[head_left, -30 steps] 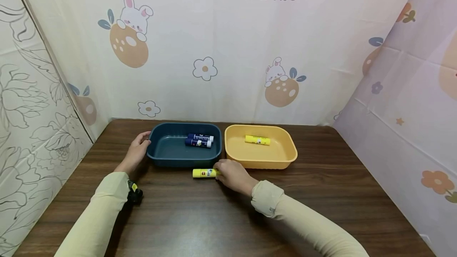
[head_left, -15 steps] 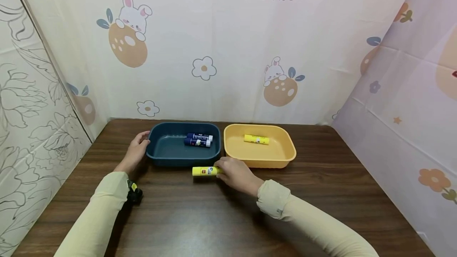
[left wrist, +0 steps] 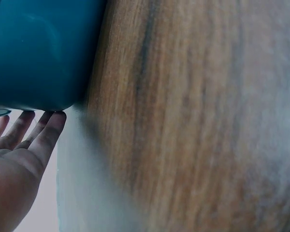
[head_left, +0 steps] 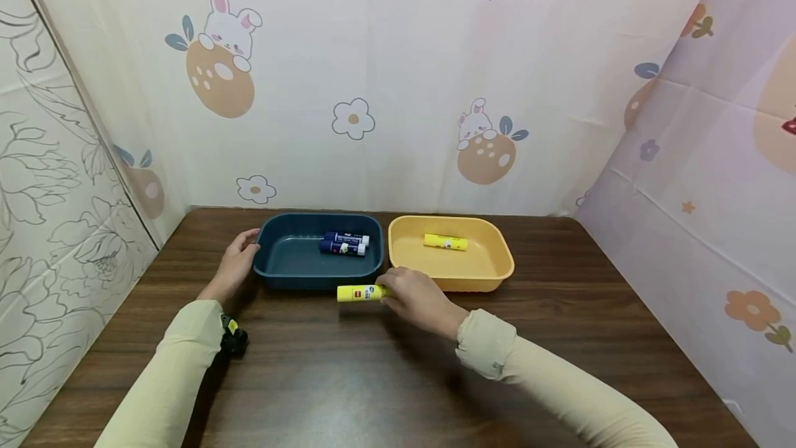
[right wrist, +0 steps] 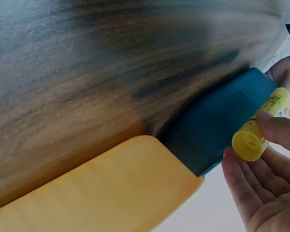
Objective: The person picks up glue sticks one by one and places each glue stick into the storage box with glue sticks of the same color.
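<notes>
Between thumb and fingers, my right hand (head_left: 418, 299) pinches a yellow glue stick (head_left: 359, 293) by one end, just above the table before the bins. The right wrist view shows the glue stick's (right wrist: 253, 140) round end beside the thumb. Fairly straight fingers of my left hand (head_left: 233, 265) touch the left side of the dark blue bin (head_left: 317, 282); the left wrist view shows their fingertips (left wrist: 57, 117) against its wall. Inside that bin lie two navy glue sticks (head_left: 343, 248) with white caps. Another yellow glue stick (head_left: 445, 242) rests in the yellow bin (head_left: 457, 283).
Both bins stand side by side near the back of the brown wooden table (head_left: 323, 379). A printed curtain (head_left: 398, 54) hangs right behind them, and further curtains close off the left and right sides. A black wrist camera (head_left: 234, 337) sits on my left wrist.
My right hand has lifted the yellow glue stick off the table and moved slightly up and to the right. The left hand stays at the blue bin's side.
</notes>
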